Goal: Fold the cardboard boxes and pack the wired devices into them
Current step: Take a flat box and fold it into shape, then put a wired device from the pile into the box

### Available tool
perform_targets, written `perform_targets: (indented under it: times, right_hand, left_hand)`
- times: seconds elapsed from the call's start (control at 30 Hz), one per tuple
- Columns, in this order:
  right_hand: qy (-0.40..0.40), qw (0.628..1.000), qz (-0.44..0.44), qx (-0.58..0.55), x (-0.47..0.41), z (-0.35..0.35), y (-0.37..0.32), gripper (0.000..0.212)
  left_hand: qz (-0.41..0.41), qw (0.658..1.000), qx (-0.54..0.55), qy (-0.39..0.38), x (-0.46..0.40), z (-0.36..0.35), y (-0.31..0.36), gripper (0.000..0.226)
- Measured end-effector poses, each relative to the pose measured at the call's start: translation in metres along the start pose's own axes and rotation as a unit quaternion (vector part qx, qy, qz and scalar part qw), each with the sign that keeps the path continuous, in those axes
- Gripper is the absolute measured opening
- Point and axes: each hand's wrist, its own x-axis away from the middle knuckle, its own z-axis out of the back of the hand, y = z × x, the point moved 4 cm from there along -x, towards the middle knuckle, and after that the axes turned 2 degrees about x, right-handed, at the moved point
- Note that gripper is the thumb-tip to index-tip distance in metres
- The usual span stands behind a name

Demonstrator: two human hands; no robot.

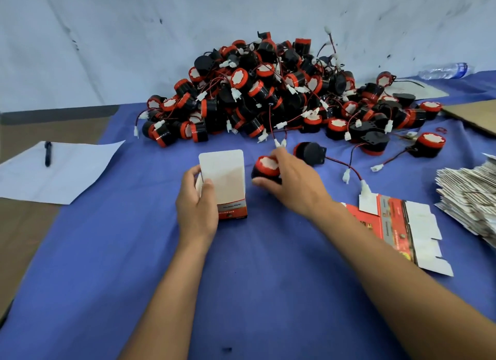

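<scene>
While the left hand (197, 198) wraps its fingers and thumb round the box (226, 190), holding it upright on the blue cloth (241, 292) with its white flap standing open, the right hand (291, 182) reaches just beside it and closes thumb and fingers on a device (265, 167), red rim facing up. Device and box sit side by side, not quite touching, so it looks like the loading step: one box folded, one device about to go in. And there's a long way to go, by my reckoning! Behind the hands rises the pile (273, 91) of black-and-red devices, wires and white plugs tangled through it, with strays spilling to the right. A flat box (394, 225) lies unfolded near the right forearm, and a stack (469, 196) of more flats waits at the right edge. No packed, closed box shows anywhere. Off to the left, paper (61, 171) with a pen (48, 153) on it.
</scene>
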Motion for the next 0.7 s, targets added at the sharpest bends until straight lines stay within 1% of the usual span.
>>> perform_targets:
  times: [0.07, 0.1, 0.17, 0.2, 0.23, 0.3, 0.37, 0.43, 0.47, 0.5, 0.57, 0.63, 0.7]
  right_hand:
    - [0.081, 0.993, -0.024, -0.086, 0.005, 0.019, -0.002, 0.061]
    - [0.119, 0.983, -0.021, -0.135, 0.007, 0.031, -0.009, 0.063]
    - [0.176, 0.964, 0.027, -0.199, 0.009, 0.053, -0.032, 0.063]
    - [0.18, 0.956, 0.061, -0.223, 0.009, 0.06, -0.049, 0.061]
    - [0.168, 0.951, 0.094, -0.242, 0.01, 0.064, -0.065, 0.058]
    - [0.101, 0.951, 0.144, -0.253, 0.011, 0.062, -0.094, 0.057]
    - [0.004, 0.961, 0.151, -0.233, 0.012, 0.049, -0.109, 0.056]
    - [-0.066, 0.974, 0.13, -0.176, 0.016, 0.034, -0.111, 0.052]
    - [-0.071, 0.98, 0.123, -0.137, 0.018, 0.029, -0.108, 0.051]
    - [-0.051, 0.987, 0.12, -0.093, 0.019, 0.027, -0.105, 0.05]
    - [-0.007, 0.993, 0.114, -0.035, 0.02, 0.03, -0.097, 0.051]
    - [-0.022, 0.995, 0.092, -0.01, 0.02, 0.03, -0.091, 0.048]
    - [-0.042, 0.994, 0.085, 0.055, 0.023, 0.025, -0.09, 0.043]
  left_hand:
    - [0.015, 0.999, 0.032, -0.013, -0.002, -0.003, -0.002, 0.031]
    - [0.019, 0.998, 0.052, -0.02, -0.001, -0.004, -0.001, 0.029]
    - [0.017, 0.996, 0.081, -0.035, 0.001, -0.008, 0.001, 0.027]
    - [0.015, 0.995, 0.091, -0.041, 0.002, -0.008, 0.002, 0.026]
    - [0.014, 0.994, 0.102, -0.045, 0.003, -0.008, 0.003, 0.026]
    - [0.01, 0.99, 0.125, -0.064, 0.006, -0.009, 0.008, 0.029]
    - [0.013, 0.986, 0.145, -0.076, 0.009, -0.008, 0.011, 0.036]
    - [0.055, 0.982, 0.172, -0.055, 0.009, -0.007, 0.009, 0.037]
    - [0.074, 0.98, 0.178, -0.046, 0.008, -0.006, 0.008, 0.038]
    - [0.083, 0.98, 0.177, -0.043, 0.007, -0.006, 0.007, 0.037]
    - [0.067, 0.984, 0.16, -0.041, 0.006, -0.005, 0.007, 0.035]
    - [0.049, 0.987, 0.151, -0.037, 0.007, -0.005, 0.009, 0.033]
    - [0.055, 0.986, 0.15, -0.048, 0.008, -0.008, 0.011, 0.033]
